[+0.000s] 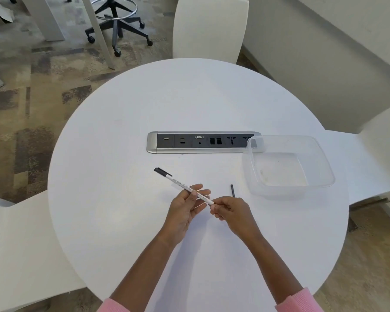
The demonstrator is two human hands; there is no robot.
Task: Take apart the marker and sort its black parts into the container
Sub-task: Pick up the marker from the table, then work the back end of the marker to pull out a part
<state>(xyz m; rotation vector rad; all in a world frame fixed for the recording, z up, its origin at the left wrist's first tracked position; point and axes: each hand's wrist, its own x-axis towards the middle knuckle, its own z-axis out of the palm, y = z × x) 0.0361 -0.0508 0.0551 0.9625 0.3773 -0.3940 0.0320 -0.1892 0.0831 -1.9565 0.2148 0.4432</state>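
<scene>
A thin white marker [178,183] with a black cap [161,171] on its far left end is held above the round white table [126,122]. My left hand [186,210] grips the marker's middle between thumb and fingers. My right hand [231,213] pinches the marker's near right end with its fingertips. A short black rod-like part [233,190] lies loose on the table just beyond my right hand. The clear plastic container [324,170] stands at the right, with nothing visible inside.
A recessed silver and black socket panel [200,142] runs across the table's middle, its right end under the container's corner. White chairs [209,28] surround the table. An office chair base [119,23] stands on the carpet at the far left.
</scene>
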